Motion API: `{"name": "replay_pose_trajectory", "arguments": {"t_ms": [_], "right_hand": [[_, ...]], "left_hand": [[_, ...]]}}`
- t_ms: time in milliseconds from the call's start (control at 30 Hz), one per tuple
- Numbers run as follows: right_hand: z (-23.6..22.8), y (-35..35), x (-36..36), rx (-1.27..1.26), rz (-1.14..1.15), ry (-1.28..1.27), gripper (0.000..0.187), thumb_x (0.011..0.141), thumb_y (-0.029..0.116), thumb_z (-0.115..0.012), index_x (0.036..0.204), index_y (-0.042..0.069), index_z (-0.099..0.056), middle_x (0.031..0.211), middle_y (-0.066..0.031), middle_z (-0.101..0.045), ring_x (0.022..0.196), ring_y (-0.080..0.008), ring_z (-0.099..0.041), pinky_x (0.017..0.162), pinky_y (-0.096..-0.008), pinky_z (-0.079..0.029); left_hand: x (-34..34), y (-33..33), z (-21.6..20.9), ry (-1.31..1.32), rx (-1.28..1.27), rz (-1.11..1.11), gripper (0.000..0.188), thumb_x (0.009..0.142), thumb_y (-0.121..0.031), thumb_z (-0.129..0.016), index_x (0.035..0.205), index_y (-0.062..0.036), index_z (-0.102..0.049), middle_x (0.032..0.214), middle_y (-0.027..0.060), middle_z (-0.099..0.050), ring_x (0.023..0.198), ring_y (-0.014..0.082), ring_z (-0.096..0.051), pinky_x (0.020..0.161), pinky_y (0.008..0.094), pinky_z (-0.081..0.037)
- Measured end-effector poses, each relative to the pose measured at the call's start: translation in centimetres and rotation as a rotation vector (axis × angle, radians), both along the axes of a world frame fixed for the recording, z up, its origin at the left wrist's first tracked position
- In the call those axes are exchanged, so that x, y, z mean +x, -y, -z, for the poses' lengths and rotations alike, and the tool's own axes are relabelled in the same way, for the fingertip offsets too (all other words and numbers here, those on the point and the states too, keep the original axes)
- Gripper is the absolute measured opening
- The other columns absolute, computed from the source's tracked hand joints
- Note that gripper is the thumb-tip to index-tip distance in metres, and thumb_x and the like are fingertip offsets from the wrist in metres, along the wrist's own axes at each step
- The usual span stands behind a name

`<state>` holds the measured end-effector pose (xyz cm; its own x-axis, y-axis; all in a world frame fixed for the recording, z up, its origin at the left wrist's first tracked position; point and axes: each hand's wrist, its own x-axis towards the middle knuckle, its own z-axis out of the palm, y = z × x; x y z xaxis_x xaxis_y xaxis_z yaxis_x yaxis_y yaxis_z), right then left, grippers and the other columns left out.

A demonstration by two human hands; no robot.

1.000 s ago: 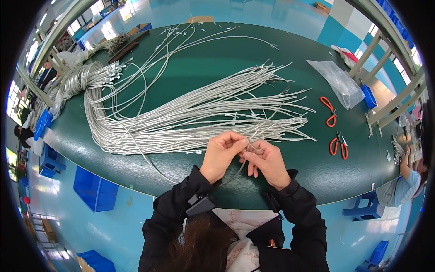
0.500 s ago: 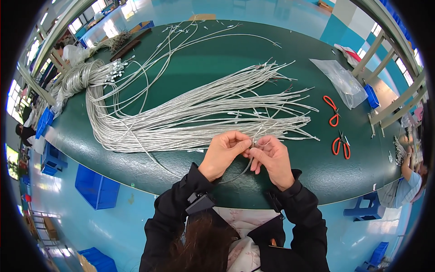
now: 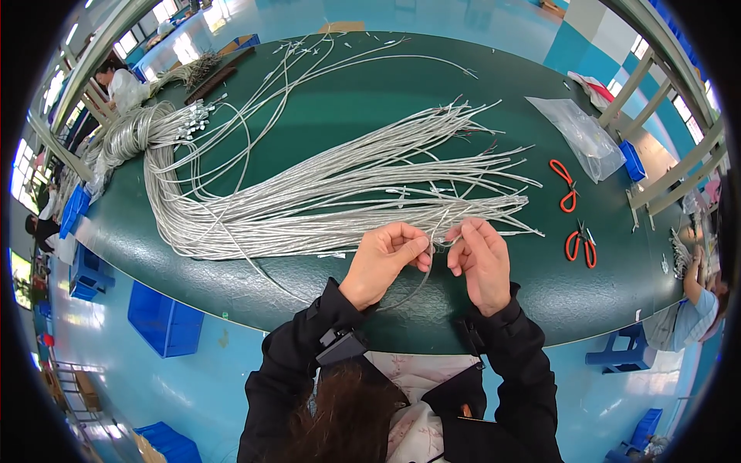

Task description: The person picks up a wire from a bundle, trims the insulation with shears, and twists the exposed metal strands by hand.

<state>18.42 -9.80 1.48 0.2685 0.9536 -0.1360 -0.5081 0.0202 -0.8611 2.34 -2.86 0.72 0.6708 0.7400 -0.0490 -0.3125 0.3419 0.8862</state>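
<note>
My left hand [image 3: 386, 261] pinches a thin grey cable [image 3: 423, 285] near its end, between thumb and forefinger. From there the cable bends down toward my left wrist. Close by on the right, my right hand [image 3: 485, 266] is raised, thumb and forefinger closed on fine strands at the cable's end; these are hard to make out. Just beyond both hands lies a large bundle of silvery braided cables [image 3: 309, 224], their loose ends fanned out to the right.
Right of the bundle lie two red-handled cutters [image 3: 571, 202] [image 3: 590, 255] and a clear plastic bag [image 3: 583, 143]. The coiled, tied part [image 3: 131, 133] of the bundle rests at left, connectors beside it. Metal posts [image 3: 644, 96] stand at the right; a blue bin [image 3: 164, 318] sits below the table.
My right hand has moved a little to the right, away from my left, opening a small gap between them. My left hand holds the cable in nearly the same place.
</note>
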Motion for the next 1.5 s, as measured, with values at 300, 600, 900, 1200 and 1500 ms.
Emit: {"name": "replay_pose_trajectory", "arguments": {"t_ms": [300,600,900,1200,1500], "right_hand": [[0.6,0.3,-0.1,0.027,-0.104,0.209,0.013,0.092,0.014,-0.051,0.096,0.002,-0.054,0.081,-0.0048,-0.058,0.057,-0.0093,-0.053,0.049,-0.0207,-0.04],[-0.2,-0.1,0.3,0.036,0.11,0.03,0.01,0.09,0.009,-0.055,0.096,0.001,-0.054,0.08,-0.0052,-0.059,0.057,-0.0098,-0.055,0.048,-0.021,-0.041],[0.3,0.3,-0.1,-0.019,-0.299,0.23,0.015,0.088,0.008,-0.06,0.095,-0.003,-0.054,0.083,-0.0103,-0.064,0.055,-0.0101,-0.057,0.045,-0.0187,-0.042],[0.3,0.8,-0.7,0.026,-0.26,0.356,0.011,0.088,0.004,-0.058,0.095,-0.004,-0.055,0.08,-0.0098,-0.064,0.054,-0.0096,-0.057,0.044,-0.02,-0.043],[0.0,0.8,-0.4,0.02,-0.332,0.207,0.011,0.09,0.002,-0.054,0.099,-0.004,-0.053,0.082,-0.014,-0.063,0.057,-0.0144,-0.061,0.047,-0.0226,-0.049]], "left_hand": [[0.2,0.2,-0.1,-0.033,0.007,0.041,0.013,0.09,-0.007,-0.058,0.095,0.0045,-0.058,0.082,0.0086,-0.062,0.072,0.0141,-0.061,0.067,0.0256,-0.052],[0.1,0.0,0.0,-0.025,-0.027,0.015,0.012,0.089,-0.007,-0.058,0.095,0.004,-0.058,0.081,0.0081,-0.062,0.072,0.0133,-0.061,0.068,0.0251,-0.051],[0.0,-0.1,0.2,-0.051,0.09,-0.032,0.011,0.089,-0.004,-0.058,0.097,0.0028,-0.058,0.085,0.0056,-0.061,0.075,0.0112,-0.058,0.07,0.0225,-0.047],[0.0,-0.1,-0.1,-0.158,0.218,-0.065,0.013,0.087,-0.004,-0.061,0.098,0.0022,-0.059,0.087,0.0051,-0.062,0.072,0.01,-0.056,0.067,0.0215,-0.046],[-0.3,-0.6,0.3,0.003,-0.082,0.052,0.011,0.092,-0.012,-0.056,0.095,-0.0012,-0.057,0.084,0.0018,-0.057,0.073,0.0091,-0.051,0.068,0.023,-0.042]]}}
